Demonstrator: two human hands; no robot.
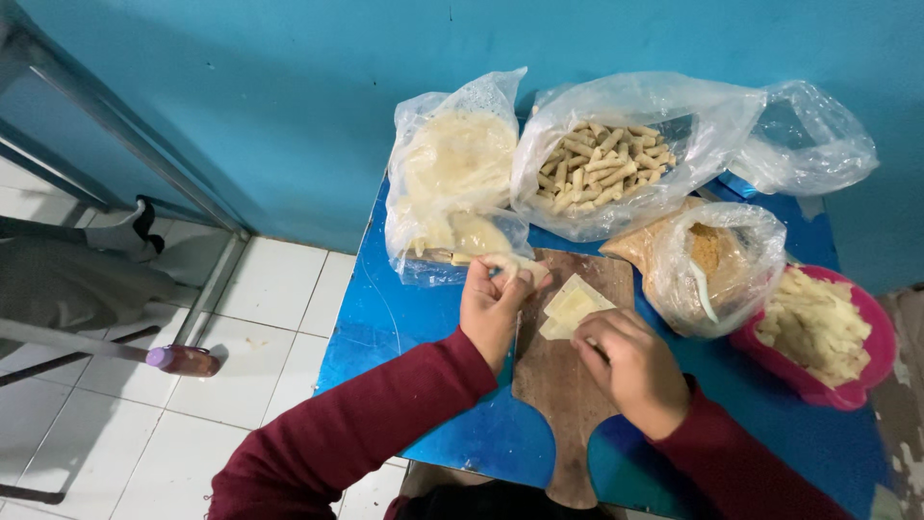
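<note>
Here the wooden cutting board [563, 385] is lying on a blue table [385, 318] and is serving as the landmark for every position below. The left hand [493, 306] is hovering at the board's far left corner, its fingers pinched together on a pale pastry wrapper [515, 264] at the mouth of the bag behind it. The right hand [630, 366] is resting on the board's right half, fingers curled down; whether they are gripping anything cannot be told. Its fingertips [587, 332] are touching the near edge of a small stack of square wrappers [573, 306], which is lying on the far part of the board, between the two hands. Both arms are wearing dark red sleeves [375, 414].

Just beyond the board's far left corner a clear plastic bag of wrappers [452, 183] is sitting. Beyond the board's far right a second clear bag is holding finished breaded rolls [606, 164], stacked loosely. To the board's right, just beside it, a bag of brown breadcrumbs [717, 255] is standing open, with a pale utensil handle [705, 289] leaning inside it. Further right of the board a pink bowl [857, 385] is holding pale cut sticks [813, 327]. Well to the left of the board, white floor tiles [279, 289] and a metal frame [125, 135] are showing against a blue wall [289, 87]
</note>
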